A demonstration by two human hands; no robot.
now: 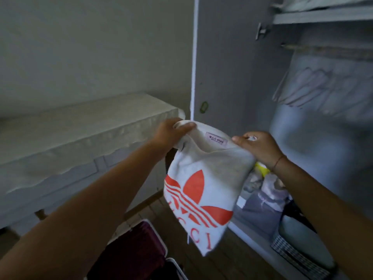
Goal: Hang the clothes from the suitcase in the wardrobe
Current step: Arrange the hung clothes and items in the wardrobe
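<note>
A white T-shirt [201,178] with a red trefoil print hangs in front of me, held up by its neck opening. My left hand [171,132] grips the collar's left side and my right hand [260,146] grips its right side. A dark maroon suitcase [133,253] lies open on the floor below. The wardrobe [302,98] stands open at the right, with a hanging rail [327,49] and several pale hangers [314,87] on it.
The wardrobe door [228,67] stands open just behind the shirt. A table under a white cloth [80,128] fills the left. Folded items and a checked basket [298,257] sit on the wardrobe floor. A shelf [323,17] runs above the rail.
</note>
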